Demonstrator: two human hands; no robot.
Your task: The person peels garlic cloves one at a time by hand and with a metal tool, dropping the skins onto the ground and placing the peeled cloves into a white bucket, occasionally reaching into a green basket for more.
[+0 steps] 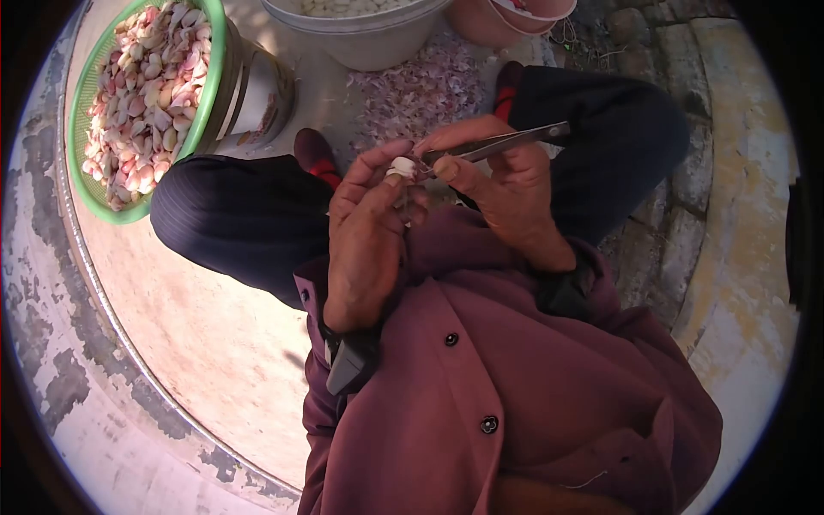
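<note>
A pale garlic clove (402, 166), with some pinkish skin about it, is pinched between the thumb and fingers of my left hand (369, 227). My right hand (513, 184) grips a metal blade tool (506, 144), whose near end touches the area beside the clove while the other end points up to the right. Both hands are close together above my lap. Whether the tool's tip touches the clove is hidden by the fingers.
A green basket (213, 81) of unpeeled garlic cloves leans at the upper left, beside a bucket (260, 99). A white tub (365, 43) of pale cloves and a pink bucket (489, 26) stand at the top. Garlic skins (421, 90) cover the ground between my feet.
</note>
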